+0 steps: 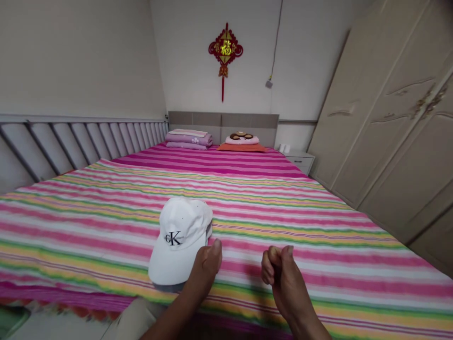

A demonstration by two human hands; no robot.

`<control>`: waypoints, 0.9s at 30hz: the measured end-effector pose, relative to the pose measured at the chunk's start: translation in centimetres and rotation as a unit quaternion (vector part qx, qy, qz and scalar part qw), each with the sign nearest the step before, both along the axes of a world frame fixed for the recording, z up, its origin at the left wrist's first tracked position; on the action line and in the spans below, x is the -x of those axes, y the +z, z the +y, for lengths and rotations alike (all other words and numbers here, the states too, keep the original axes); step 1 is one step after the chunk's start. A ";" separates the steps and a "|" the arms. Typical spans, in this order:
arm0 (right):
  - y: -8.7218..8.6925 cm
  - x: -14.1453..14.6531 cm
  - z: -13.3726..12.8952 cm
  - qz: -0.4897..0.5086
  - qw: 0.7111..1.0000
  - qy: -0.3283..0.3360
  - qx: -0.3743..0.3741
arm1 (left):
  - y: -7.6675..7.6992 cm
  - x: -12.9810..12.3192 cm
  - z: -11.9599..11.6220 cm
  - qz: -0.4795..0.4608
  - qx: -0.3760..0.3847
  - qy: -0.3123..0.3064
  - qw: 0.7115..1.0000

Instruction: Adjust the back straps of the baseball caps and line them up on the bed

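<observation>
A white cap with black "CK" lettering lies on the striped bedspread, its brim toward the near edge of the bed. My left hand is closed just right of the brim and overlaps the cap's right side in view; its fingertips are turned away, and whether it touches the cap is unclear. To the right, my right hand hovers over the bedspread with its fingers curled in and the thumb up. Nothing shows between those fingers.
Folded purple bedding and a pink pillow on an orange cloth rest near the headboard. A metal rail runs along the left. At the right are a nightstand and a tall wardrobe.
</observation>
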State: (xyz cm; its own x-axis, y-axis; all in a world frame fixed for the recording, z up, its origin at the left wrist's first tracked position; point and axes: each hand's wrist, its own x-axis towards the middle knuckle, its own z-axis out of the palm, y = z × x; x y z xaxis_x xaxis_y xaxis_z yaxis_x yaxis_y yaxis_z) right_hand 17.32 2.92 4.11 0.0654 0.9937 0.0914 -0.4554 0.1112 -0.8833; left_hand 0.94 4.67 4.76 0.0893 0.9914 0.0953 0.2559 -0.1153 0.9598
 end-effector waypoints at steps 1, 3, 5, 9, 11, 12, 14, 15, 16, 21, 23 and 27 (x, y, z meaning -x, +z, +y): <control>0.0 0.1 0.0 -0.001 1.000 -0.001 0.003 | 0.0 -0.1 0.0 -0.002 0.001 -0.001 1.000; -0.2 0.2 -0.1 -0.014 1.000 -0.004 0.007 | -0.1 -0.2 0.0 -0.005 0.004 -0.001 1.000; -0.7 0.3 -0.2 -0.047 0.999 -0.009 0.007 | -0.4 0.0 -0.1 -0.013 0.005 0.006 1.000; -2.6 1.0 -0.6 -0.168 0.985 0.029 0.029 | -1.4 1.1 -0.5 -0.064 -0.015 0.045 0.997; -4.0 1.6 -0.6 -0.182 0.977 0.095 0.059 | -1.8 2.2 -0.8 -0.092 -0.024 0.077 0.993; -4.9 1.8 -0.6 -0.175 0.974 0.129 0.070 | -1.9 2.9 -1.0 -0.101 -0.031 0.103 0.989; -6.5 2.4 -0.4 -0.171 0.967 0.177 0.071 | -2.3 4.5 -1.3 -0.114 -0.050 0.178 0.976; -7.2 2.6 -0.3 -0.172 0.964 0.190 0.066 | -2.5 5.5 -1.3 -0.120 -0.060 0.221 0.966; -7.8 2.9 -0.3 -0.177 0.962 0.197 0.063 | -2.9 6.5 -1.4 -0.125 -0.069 0.262 0.954; -7.7 5.0 0.0 -0.174 0.958 0.207 0.097 | -6.2 11.5 -0.7 -0.135 -0.081 0.412 0.898; -6.7 6.0 0.1 -0.151 0.957 0.215 0.125 | -7.5 12.8 -0.3 -0.176 -0.044 0.427 0.886; -5.4 7.7 0.8 -0.080 0.963 0.211 0.150 | -8.4 13.5 0.0 -0.288 0.021 0.388 0.875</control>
State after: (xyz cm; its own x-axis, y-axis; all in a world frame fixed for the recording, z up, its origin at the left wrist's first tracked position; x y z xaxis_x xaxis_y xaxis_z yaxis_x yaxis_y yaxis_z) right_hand 9.63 3.74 -1.24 -0.3409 0.9120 -0.2280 -0.2594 -0.3243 -0.9097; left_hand -12.56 4.63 -3.63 -0.6632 0.7363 -0.1345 -0.2859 -0.0832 0.9546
